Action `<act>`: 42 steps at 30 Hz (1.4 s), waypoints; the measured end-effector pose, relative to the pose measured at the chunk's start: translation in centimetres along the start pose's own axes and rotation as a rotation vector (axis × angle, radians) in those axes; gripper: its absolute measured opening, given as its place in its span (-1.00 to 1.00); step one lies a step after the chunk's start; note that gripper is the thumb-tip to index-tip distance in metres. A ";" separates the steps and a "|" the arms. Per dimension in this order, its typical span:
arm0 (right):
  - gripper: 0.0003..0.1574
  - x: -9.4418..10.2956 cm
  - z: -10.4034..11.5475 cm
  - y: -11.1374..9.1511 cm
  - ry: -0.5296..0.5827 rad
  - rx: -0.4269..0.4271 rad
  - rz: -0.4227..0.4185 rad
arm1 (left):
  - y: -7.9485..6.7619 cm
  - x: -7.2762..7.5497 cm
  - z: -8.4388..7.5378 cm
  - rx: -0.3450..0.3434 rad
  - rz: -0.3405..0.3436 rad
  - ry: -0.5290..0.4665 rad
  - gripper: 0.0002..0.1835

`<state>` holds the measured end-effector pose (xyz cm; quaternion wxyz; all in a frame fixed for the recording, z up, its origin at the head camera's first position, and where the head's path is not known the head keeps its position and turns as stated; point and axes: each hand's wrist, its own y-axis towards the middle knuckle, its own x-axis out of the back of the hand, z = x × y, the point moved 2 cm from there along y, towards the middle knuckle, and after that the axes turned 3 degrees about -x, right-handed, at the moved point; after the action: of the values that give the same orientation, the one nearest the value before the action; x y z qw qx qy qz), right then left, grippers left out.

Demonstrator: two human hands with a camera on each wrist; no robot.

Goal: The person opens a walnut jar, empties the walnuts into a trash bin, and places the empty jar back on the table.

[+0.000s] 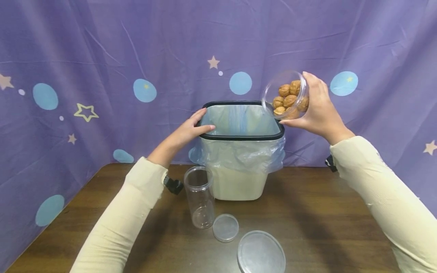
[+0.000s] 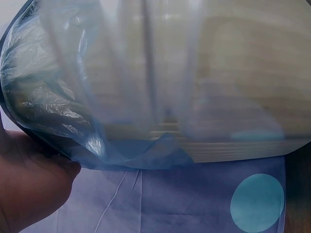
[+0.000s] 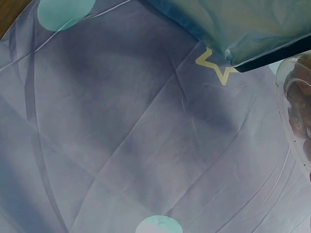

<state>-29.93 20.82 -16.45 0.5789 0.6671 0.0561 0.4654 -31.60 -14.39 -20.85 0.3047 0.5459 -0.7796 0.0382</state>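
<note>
My left hand (image 1: 191,127) grips the black-rimmed top of a pale trash bin (image 1: 235,185) at its left side, thumb over the inside. A thin bluish bag (image 1: 246,155) lines the bin and folds down outside it. My right hand (image 1: 319,110) holds a clear plastic jar (image 1: 275,84) from its far end, thumb below and fingers above. The jar is tipped sideways, its mouth facing left over the bin's right corner. Several walnuts (image 1: 289,101) lie inside it. In the right wrist view, only part of the jar (image 3: 284,97) shows at the right edge.
An open, tall clear jar (image 1: 199,197) stands on the wooden table (image 1: 324,220) in front of the bin. Beside it lie a small round lid (image 1: 225,227) and a larger one (image 1: 261,253). A purple patterned curtain (image 1: 170,41) hangs behind.
</note>
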 end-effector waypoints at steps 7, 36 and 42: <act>0.54 -0.1 0.1 0.3 -0.010 0.070 -0.009 | 0.0 0.0 0.1 0.002 -0.003 -0.010 -0.13; 0.51 -0.1 1.1 1.5 -0.094 0.238 0.028 | -0.1 0.2 0.1 0.009 -0.015 -0.015 -0.15; 0.50 -0.3 0.8 1.3 -0.073 0.234 0.022 | -0.1 0.1 0.0 0.009 -0.017 -0.018 -0.14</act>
<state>-30.17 19.66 -15.41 0.4938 0.7470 0.0816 0.4375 -31.56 -14.54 -20.84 0.2954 0.5542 -0.7775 0.0340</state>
